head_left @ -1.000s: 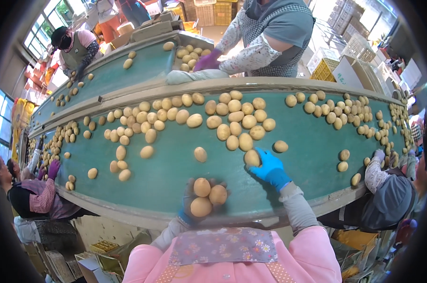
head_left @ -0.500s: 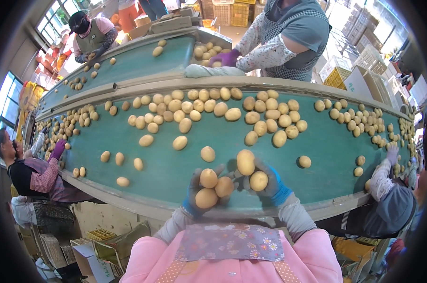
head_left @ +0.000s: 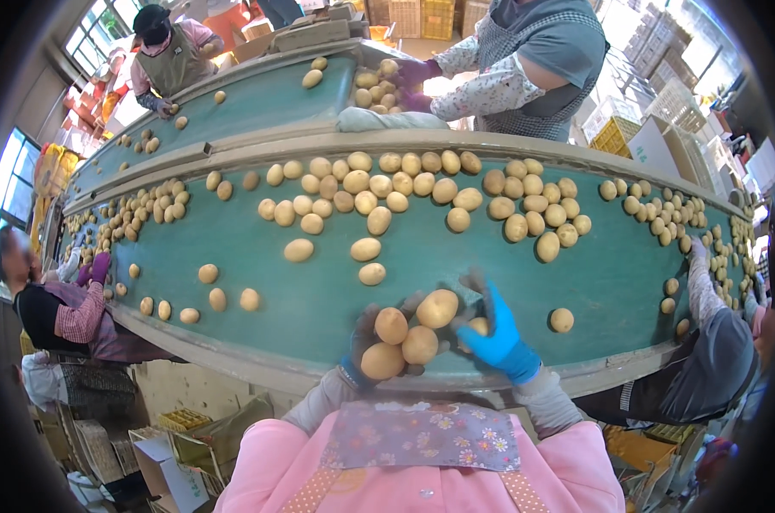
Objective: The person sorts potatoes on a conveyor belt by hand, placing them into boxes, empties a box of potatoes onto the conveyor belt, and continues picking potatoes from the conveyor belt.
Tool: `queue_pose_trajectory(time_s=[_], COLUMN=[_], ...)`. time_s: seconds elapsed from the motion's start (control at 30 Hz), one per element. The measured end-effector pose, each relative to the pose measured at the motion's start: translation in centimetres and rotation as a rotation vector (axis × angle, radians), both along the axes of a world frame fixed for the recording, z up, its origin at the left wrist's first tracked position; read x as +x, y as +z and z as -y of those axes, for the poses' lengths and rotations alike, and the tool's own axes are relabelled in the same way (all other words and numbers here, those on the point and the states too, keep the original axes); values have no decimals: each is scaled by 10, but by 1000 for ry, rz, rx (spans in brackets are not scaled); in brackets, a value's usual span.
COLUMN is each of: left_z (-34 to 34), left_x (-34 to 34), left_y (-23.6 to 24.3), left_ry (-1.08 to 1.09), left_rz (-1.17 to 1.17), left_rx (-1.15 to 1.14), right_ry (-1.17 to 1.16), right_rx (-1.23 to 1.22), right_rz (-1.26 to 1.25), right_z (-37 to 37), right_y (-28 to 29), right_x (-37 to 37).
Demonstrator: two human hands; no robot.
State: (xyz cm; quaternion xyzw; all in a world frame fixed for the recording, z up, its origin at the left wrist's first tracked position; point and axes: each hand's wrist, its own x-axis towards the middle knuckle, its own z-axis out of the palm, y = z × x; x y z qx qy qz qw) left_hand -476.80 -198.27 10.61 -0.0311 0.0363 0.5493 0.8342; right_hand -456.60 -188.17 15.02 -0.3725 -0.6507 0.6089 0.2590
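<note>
At near centre of the green conveyor belt [head_left: 319, 299], left hand [head_left: 366, 342] and blue-gloved right hand [head_left: 499, 342] curl their fingers around several round yellow potatoes [head_left: 417, 329] cradled between them.

A conveyor belt [head_left: 319, 316] runs left to right in front of the person, with potatoes [head_left: 422, 184] spread along its far side and a few loose ones [head_left: 366, 250] nearer the middle. At the near edge, the left hand [head_left: 372, 342] and right hand [head_left: 494, 335] sit side by side, a cluster of potatoes [head_left: 409, 329] between them. One potato [head_left: 562, 320] lies just right of the right hand. Behind the belt runs a second belt [head_left: 251, 103], with people standing at its far side and others at both ends of the near one
</note>
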Motion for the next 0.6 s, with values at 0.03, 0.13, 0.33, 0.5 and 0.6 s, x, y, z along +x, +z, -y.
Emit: queue_pose_trajectory(time_s=[0.03, 0.13, 0.33, 0.5, 0.6], left_z=[2, 7, 21, 30, 37], left_x=[-5, -24, -60, -83, -99], left_y=[-3, -13, -21, -7, 1], left_ry=[25, -11, -83, -17, -23], left_rz=[-13, -26, -41, 58, -202], left_rx=[-42, -9, 44, 8, -51], right_ry=[-126, 52, 187, 197, 230], right_rx=[-220, -348, -438, -322, -268], right_rz=[-133, 127, -147, -128, -90], right_z=[3, 6, 20, 33, 38], right_y=[-2, -11, -10, -5, 1], right_x=[-3, -18, -52, -81, -97])
